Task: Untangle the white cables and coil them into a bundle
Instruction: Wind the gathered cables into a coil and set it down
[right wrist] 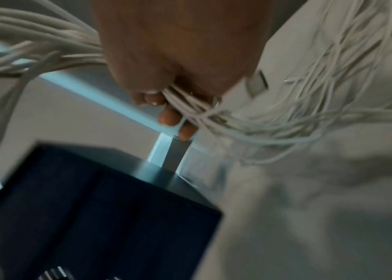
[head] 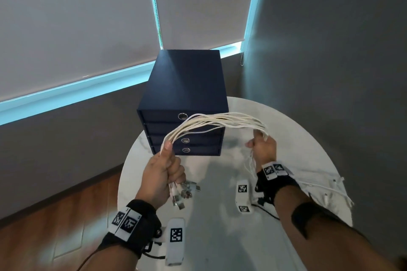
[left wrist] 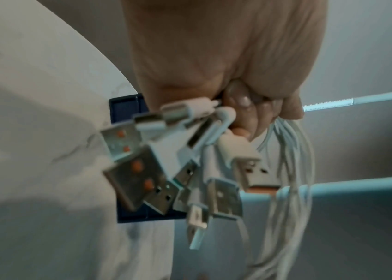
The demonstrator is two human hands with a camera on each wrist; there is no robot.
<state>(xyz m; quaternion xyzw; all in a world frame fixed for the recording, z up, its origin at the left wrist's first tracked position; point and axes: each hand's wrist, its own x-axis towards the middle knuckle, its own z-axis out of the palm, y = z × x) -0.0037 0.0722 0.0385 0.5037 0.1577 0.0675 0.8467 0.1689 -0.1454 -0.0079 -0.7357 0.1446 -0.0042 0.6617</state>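
Observation:
Several white cables (head: 215,122) arch between my two hands above the round table. My left hand (head: 164,169) grips one end of the bunch in a fist, and a cluster of USB plugs (head: 185,193) (left wrist: 178,166) hangs below it. My right hand (head: 263,146) (right wrist: 173,79) holds the bunch further along, with its fingers (right wrist: 169,117) curled round the strands. From there the loose cable tails (head: 319,185) (right wrist: 322,106) trail over the table's right side.
A dark blue drawer box (head: 185,103) with ring pulls stands at the back of the white marble table (head: 220,237), right behind the cables. Grey walls and roller blinds surround the table. Wooden floor (head: 55,215) shows at the lower left.

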